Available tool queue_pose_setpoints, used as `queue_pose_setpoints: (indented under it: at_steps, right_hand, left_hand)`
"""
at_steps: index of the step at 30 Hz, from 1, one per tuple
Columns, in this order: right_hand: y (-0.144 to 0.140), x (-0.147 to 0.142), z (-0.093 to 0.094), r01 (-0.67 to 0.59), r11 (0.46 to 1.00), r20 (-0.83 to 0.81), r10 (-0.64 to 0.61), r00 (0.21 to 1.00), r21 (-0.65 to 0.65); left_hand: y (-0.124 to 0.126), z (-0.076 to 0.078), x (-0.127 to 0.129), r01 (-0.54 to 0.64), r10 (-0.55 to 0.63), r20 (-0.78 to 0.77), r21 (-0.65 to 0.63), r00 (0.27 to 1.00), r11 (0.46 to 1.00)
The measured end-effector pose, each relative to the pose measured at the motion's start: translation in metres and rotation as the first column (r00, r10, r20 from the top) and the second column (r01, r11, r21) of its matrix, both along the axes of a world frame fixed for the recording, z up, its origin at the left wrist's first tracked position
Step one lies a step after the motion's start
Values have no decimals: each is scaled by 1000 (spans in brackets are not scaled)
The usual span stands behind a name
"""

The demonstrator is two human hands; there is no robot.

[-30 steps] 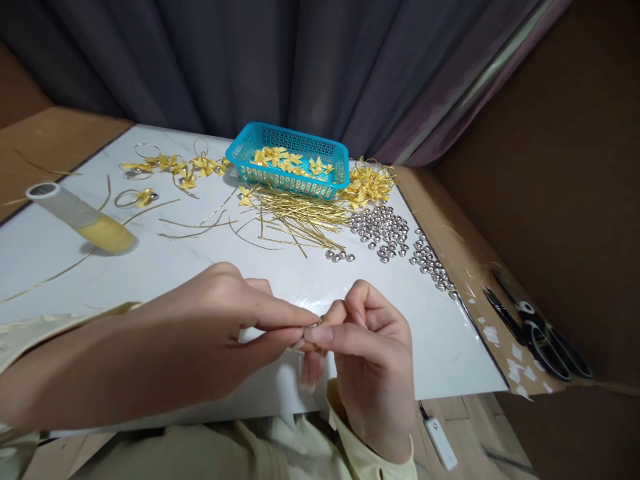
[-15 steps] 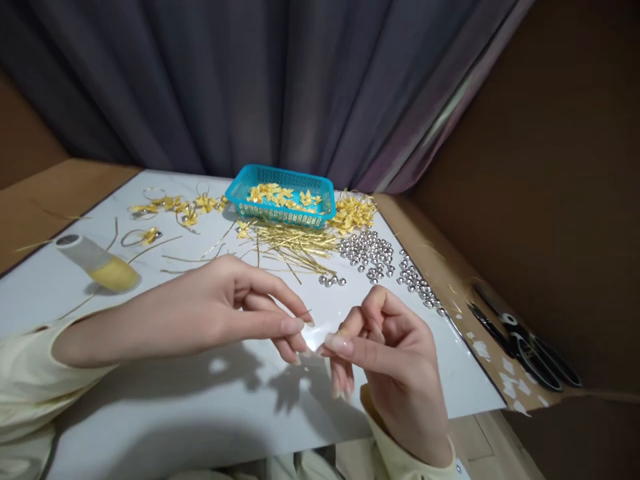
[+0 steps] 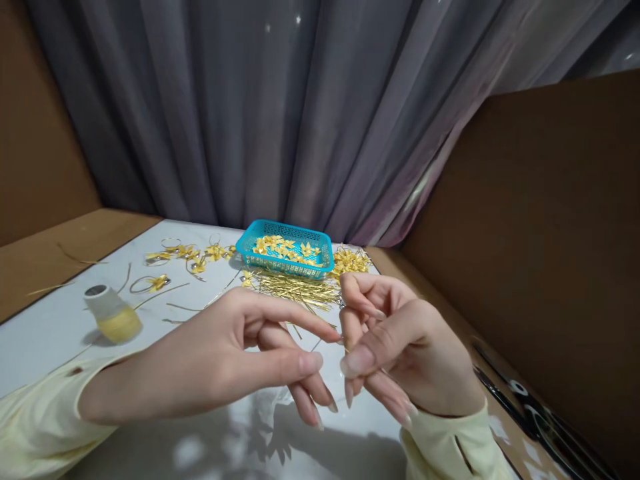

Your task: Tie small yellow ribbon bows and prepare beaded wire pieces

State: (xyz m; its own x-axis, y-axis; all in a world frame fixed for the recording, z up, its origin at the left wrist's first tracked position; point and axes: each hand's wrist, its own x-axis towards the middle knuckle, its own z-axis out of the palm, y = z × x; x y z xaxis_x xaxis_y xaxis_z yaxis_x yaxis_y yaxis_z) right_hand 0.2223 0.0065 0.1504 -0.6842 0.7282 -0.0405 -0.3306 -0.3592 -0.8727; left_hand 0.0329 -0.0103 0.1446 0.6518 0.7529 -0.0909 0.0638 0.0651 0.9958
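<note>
My right hand (image 3: 395, 353) is closed in a pinch, thumb against fingers. A sliver of a thin gold strand (image 3: 348, 349) shows at its fingertips; most of it is hidden. Close by on the left, my left hand (image 3: 260, 353) has its thumb and fingers apart, and its index tip reaches to the right hand's fingertips. Below the left fingers is a crumpled bit of clear film (image 3: 273, 403); whether it hangs or lies on the table I cannot tell. Beyond the hands lies a pile of gold twist strips (image 3: 300, 288).
A blue basket (image 3: 327, 263) holds yellow ribbon flowers, with more flowers (image 3: 353, 259) piled beside it. Finished-looking flowers with wire loops (image 3: 215, 251) lie at the back left. A yellow thread spool (image 3: 117, 323) stands left; scissors (image 3: 545, 420) lie right.
The view has tilted up. My left fingers have spread and shifted right toward the right hand's fingertips. The clear film between the hands now shows lower, under the left hand.
</note>
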Motion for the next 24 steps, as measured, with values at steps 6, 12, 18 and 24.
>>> queue_pose_setpoints:
  at_steps: [6, 12, 18, 24]
  right_hand:
    - [4, -4, -5, 41, 998, 54, -39, 998, -46]
    - [-2, -3, -2, 96, 994, 103, -89, 991, -60]
    - [0, -7, -4, 134, 989, 111, -127, 986, -55]
    - [0, -9, -5, 144, 988, 130, -136, 982, -52]
  left_hand:
    - [-1, -9, 1, -87, 85, 29, 57, 996, 995]
    - [-4, -15, 4, -144, 138, 55, 119, 989, 982]
    - [-3, -13, 5, -175, 184, -14, 248, 983, 953]
    - [-4, -9, 3, -177, 217, -110, 290, 970, 940]
